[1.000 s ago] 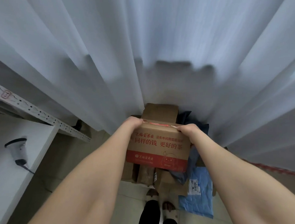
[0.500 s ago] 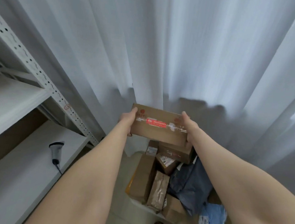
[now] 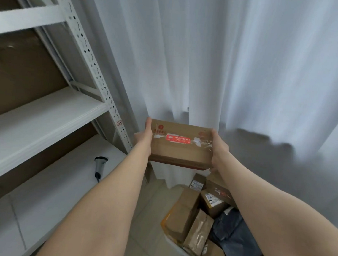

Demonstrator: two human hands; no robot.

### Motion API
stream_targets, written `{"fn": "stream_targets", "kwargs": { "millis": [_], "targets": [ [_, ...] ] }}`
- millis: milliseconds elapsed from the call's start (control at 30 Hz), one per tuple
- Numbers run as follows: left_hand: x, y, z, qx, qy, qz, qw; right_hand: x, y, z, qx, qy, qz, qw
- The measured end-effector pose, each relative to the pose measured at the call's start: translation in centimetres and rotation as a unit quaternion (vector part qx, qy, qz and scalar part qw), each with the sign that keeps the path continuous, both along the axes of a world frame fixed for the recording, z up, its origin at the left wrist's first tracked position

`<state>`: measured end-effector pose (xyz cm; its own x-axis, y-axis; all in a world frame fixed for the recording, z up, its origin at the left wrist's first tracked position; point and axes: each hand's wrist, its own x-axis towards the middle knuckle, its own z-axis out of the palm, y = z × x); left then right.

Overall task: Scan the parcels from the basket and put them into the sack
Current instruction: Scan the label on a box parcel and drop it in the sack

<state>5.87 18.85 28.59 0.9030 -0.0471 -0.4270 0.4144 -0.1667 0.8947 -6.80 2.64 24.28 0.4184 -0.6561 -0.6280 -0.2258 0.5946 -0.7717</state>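
Observation:
I hold a brown cardboard parcel point(image 3: 179, 149) with a red label and clear tape on top, out in front of me at chest height. My left hand point(image 3: 144, 138) grips its left end and my right hand point(image 3: 218, 151) grips its right end. Below it, at the lower right, sits the basket point(image 3: 165, 221) holding several brown boxes and a dark grey mailer bag point(image 3: 231, 229). A handheld scanner point(image 3: 99, 166) lies on the lowest white shelf to the left. No sack is in view.
A white metal shelving rack point(image 3: 93, 70) with perforated uprights stands at the left, its shelves point(image 3: 38, 118) bare apart from the scanner. A white curtain point(image 3: 225, 62) hangs across the back. Pale floor tiles point(image 3: 150, 214) lie between the rack and the basket.
The parcel has come up out of the basket in both hands and turned so its taped top faces me. My view has lifted and swung left, bringing the rack into sight.

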Motion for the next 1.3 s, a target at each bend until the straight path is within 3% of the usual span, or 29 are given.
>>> {"fn": "stream_targets", "kwargs": {
  "millis": [167,333,567,700,1067,1200,1300],
  "targets": [
    [1.0,3.6,0.6,-0.005,-0.033,0.068,0.997,1.8,2.1,1.1,0.072,0.000,0.028,0.997],
    [2.8,6.7,0.7,0.005,-0.071,0.060,0.996,3.6,4.4,1.9,0.079,0.012,0.075,0.994],
    [6.7,12.4,1.4,0.039,-0.155,0.092,0.983,6.4,10.0,1.9,0.121,-0.057,0.159,0.978],
    [8.4,14.4,2.1,0.035,-0.148,0.087,0.985,8.7,14.2,2.1,0.130,-0.120,0.177,0.968],
    [11.8,18.5,4.7,-0.034,-0.140,0.080,0.986,13.0,20.3,4.6,0.036,-0.195,0.222,0.955],
    [12.9,19.9,5.9,-0.058,-0.111,0.089,0.988,14.0,21.1,5.1,0.048,-0.185,0.192,0.963],
    [12.8,21.3,5.1,-0.132,-0.091,0.093,0.983,14.5,21.4,4.8,0.107,-0.142,0.217,0.960]
  ]
}}
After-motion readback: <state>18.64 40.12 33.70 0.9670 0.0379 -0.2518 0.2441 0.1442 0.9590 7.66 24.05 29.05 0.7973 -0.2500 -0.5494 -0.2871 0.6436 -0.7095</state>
